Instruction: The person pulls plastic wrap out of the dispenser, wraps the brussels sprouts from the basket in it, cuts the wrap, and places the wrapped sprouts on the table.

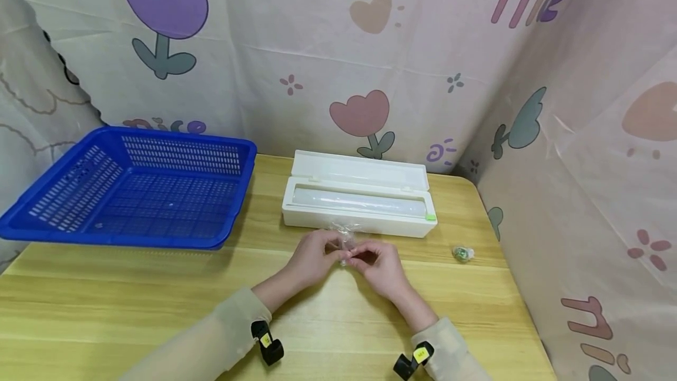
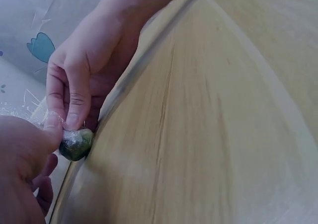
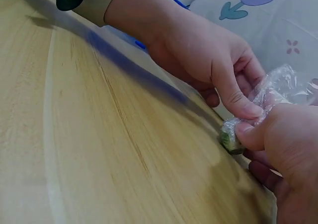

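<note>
My left hand (image 1: pixel 313 258) and right hand (image 1: pixel 384 267) meet over the table, thumbs and fingers pinching a piece of clear cling film (image 3: pixel 279 85). A small, rounded, dark green thing (image 2: pixel 76 145) sits inside the film just below the fingertips; its kind cannot be told. The film's loose end sticks up crumpled above the hands. In the head view the fingers mostly hide the wrapped thing. Behind the hands stands a white cling film dispenser (image 1: pixel 359 226), lid raised, with a roll of film (image 1: pixel 359 201) inside.
A second small green thing wrapped in film (image 1: pixel 463 253) lies on the table (image 1: pixel 338 334) to the right. On the left stands a blue plastic basket (image 1: pixel 132 240). Patterned cloth (image 1: pixel 296 28) hangs behind the table and along its right side.
</note>
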Tool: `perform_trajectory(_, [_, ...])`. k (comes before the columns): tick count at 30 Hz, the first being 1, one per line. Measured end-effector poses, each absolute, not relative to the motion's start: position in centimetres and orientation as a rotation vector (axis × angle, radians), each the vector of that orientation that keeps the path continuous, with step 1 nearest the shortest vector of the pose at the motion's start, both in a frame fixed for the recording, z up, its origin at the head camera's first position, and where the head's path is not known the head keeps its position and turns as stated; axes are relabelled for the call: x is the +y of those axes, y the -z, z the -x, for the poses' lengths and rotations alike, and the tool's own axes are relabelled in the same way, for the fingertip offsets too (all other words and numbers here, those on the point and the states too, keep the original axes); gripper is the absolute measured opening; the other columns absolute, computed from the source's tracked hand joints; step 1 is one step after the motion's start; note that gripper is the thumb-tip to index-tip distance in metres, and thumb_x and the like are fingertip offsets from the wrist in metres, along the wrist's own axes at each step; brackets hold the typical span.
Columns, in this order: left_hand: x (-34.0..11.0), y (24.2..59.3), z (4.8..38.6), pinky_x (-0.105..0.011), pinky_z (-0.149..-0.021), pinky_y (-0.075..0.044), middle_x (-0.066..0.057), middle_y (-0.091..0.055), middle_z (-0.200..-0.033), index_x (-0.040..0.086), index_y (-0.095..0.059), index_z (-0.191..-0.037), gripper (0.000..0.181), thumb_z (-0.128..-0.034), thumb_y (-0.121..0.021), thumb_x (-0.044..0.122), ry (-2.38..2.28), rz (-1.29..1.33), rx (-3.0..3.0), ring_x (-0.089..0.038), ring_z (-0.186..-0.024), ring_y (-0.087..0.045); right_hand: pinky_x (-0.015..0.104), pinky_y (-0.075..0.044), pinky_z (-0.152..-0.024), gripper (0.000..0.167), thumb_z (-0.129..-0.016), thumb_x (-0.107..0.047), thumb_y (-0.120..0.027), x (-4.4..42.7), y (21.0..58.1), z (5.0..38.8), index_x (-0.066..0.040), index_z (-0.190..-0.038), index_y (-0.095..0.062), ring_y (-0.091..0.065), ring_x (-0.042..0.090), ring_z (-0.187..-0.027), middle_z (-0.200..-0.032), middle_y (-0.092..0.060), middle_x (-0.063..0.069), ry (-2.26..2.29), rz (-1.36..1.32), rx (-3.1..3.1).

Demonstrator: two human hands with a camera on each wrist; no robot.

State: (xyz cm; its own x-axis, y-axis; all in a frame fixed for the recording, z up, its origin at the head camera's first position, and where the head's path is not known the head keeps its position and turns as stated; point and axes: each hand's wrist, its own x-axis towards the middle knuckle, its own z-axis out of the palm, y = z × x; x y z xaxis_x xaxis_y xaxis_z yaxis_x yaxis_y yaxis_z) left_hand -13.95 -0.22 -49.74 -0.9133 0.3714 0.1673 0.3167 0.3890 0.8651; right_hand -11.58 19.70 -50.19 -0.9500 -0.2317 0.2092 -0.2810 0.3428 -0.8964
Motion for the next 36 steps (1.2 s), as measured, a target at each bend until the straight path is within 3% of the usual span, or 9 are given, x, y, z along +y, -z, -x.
perform_trajectory(7, [-0.2,49.7,14.0,-0.052,-0.106,-0.044,0.016,-0.077,-0.095,0.021,-0.06,-0.117,0.048,-0.0821,-0.091,0.012,-1.662,-0.535,2.589,-0.018,-0.108,-0.07,0.033,-0.061,-0.084,0.038,-0.083,0.011,-0.084,19.7,50.0,11.8,0.001,-0.112,-0.062,-0.071,0.027,-0.091,-0.099,-0.071,0.012,-1.848,-0.425,-2.558])
perform_trajectory(10, [-0.2,49.8,14.0,-0.05,-0.102,-0.046,0.015,-0.078,-0.095,0.018,-0.057,-0.122,0.055,-0.0802,-0.092,0.009,-1.684,-0.551,2.604,-0.015,-0.101,-0.071,0.034,-0.061,-0.083,0.041,-0.085,0.007,-0.084,19.9,49.9,12.1,0.004,-0.12,-0.064,-0.071,0.027,-0.091,-0.101,-0.071,0.012,-1.799,-0.517,-2.607])
perform_trajectory(16, [-0.3,50.0,13.7,-0.041,-0.088,-0.051,0.015,-0.077,-0.095,0.02,-0.055,-0.127,0.062,-0.0789,-0.092,0.003,-1.662,-0.636,2.697,-0.001,-0.08,-0.069,0.032,-0.06,-0.079,0.025,-0.088,0.001,-0.083,20.0,49.8,12.5,-0.002,-0.112,-0.079,-0.071,0.021,-0.087,-0.096,-0.077,0.006,-1.75,-0.594,-2.68])
perform_trajectory(23, [-0.7,49.9,13.7,-0.029,-0.055,-0.042,0.014,-0.078,-0.089,0.021,-0.055,-0.12,0.053,-0.0842,-0.087,-0.002,-1.629,-0.813,2.711,-0.006,-0.052,-0.043,0.031,-0.06,-0.082,0.02,-0.086,0.0,-0.085,19.9,50.1,12.8,-0.005,-0.105,-0.083,-0.076,0.022,-0.094,-0.102,-0.08,0.007,-1.939,-0.48,-2.615])
perform_trajectory(29, [-1.6,50.3,13.5,-0.024,-0.057,-0.054,0.0,-0.08,-0.099,0.016,-0.053,-0.127,0.059,-0.0832,-0.089,0.002,-1.639,-0.96,2.722,-0.005,-0.067,-0.066,0.032,-0.058,-0.088,0.013,-0.085,-0.003,-0.085,19.7,49.9,12.9,-0.006,-0.098,-0.084,-0.075,0.021,-0.098,-0.101,-0.08,0.005,-1.795,-0.409,-2.688])
perform_trajectory(33, [-2.0,50.4,13.6,-0.023,-0.059,-0.056,-0.004,-0.08,-0.101,0.013,-0.052,-0.127,0.06,-0.0822,-0.088,-0.005,-1.578,-1.012,2.774,-0.007,-0.063,-0.065,0.03,-0.058,-0.082,0.011,-0.086,0.0,-0.084,19.5,50.1,13.0,-0.004,-0.096,-0.084,-0.072,0.022,-0.095,-0.102,-0.079,0.007,-1.695,-0.464,-2.648])
perform_trajectory(36, [-2.0,50.5,14.0,-0.024,-0.064,-0.058,-0.005,-0.08,-0.101,0.013,-0.053,-0.125,0.058,-0.0825,-0.085,-0.009,-1.534,-0.992,2.779,-0.011,-0.072,-0.07,0.028,-0.059,-0.077,0.019,-0.083,0.01,-0.082,19.3,50.6,12.9,-0.001,-0.099,-0.083,-0.07,0.025,-0.095,-0.105,-0.076,0.01,-1.599,-0.595,-2.554])
